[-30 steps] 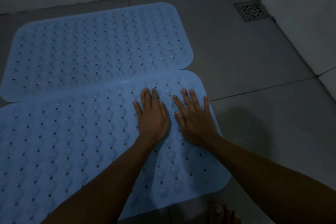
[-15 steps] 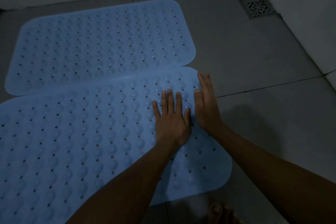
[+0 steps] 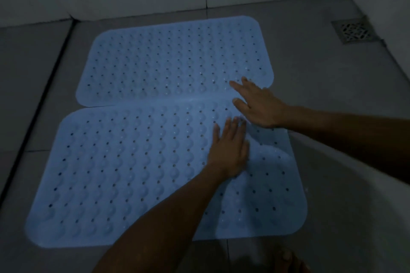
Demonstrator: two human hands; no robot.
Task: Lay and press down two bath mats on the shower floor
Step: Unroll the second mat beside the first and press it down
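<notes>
Left hand (image 3: 228, 150) flat on near mat (image 3: 124, 175), right hand (image 3: 259, 104) spread across far mat (image 3: 173, 62) seam, holding nothing

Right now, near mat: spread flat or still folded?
Spread, not folded. The near mat lies open on the floor, all four rounded corners visible; left hand rests flat on it. Whether it is fully stuck down: cannot tell.

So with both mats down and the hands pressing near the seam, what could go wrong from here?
1. The near mat seems to overlap the far mat along their seam; that strip may not stick.
2. The left hand and right hand work the right end only; the left end could stay loose.
</notes>
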